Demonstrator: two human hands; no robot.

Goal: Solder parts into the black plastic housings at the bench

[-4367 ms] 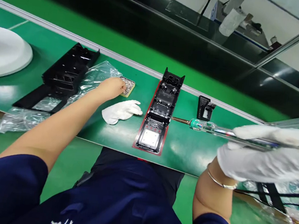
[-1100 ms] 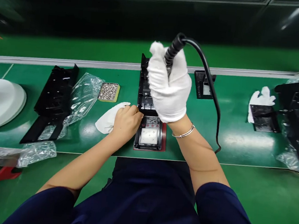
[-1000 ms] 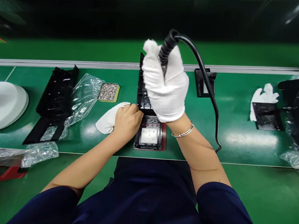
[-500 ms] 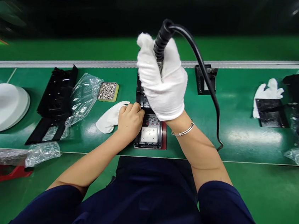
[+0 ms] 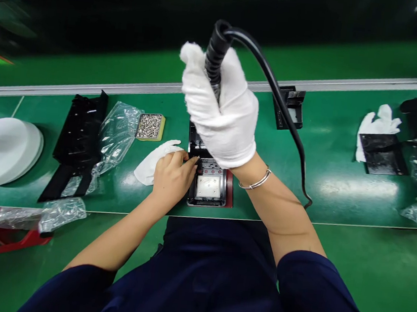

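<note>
My right hand (image 5: 222, 110), in a white glove, is wrapped round the ribbed black end of a corded electric screwdriver (image 5: 216, 52). The tool's lower part is hidden behind the glove. Below it, a black plastic housing (image 5: 223, 186) with a pale metal plate in it lies on the bench. My bare left hand (image 5: 172, 174) is at the housing's left edge, thumb and index finger pinched on a tiny shiny piece that looks like a screw (image 5: 198, 159). Partly behind that hand lies an empty white glove (image 5: 147, 168). An open box of small screws (image 5: 149, 126) stands beyond it.
Left on the green bench are a black housing (image 5: 79, 132), clear plastic bags (image 5: 117, 134) and white round discs (image 5: 11, 155). A black bracket (image 5: 290, 107), another white glove (image 5: 381, 122) and a black plate (image 5: 383, 153) lie right. The screwdriver's cable (image 5: 291, 115) arches over the bench.
My right hand and the screwdriver have shifted slightly left. My left hand has drawn a little down and left, and a tiny shiny piece now shows at its fingertips.
</note>
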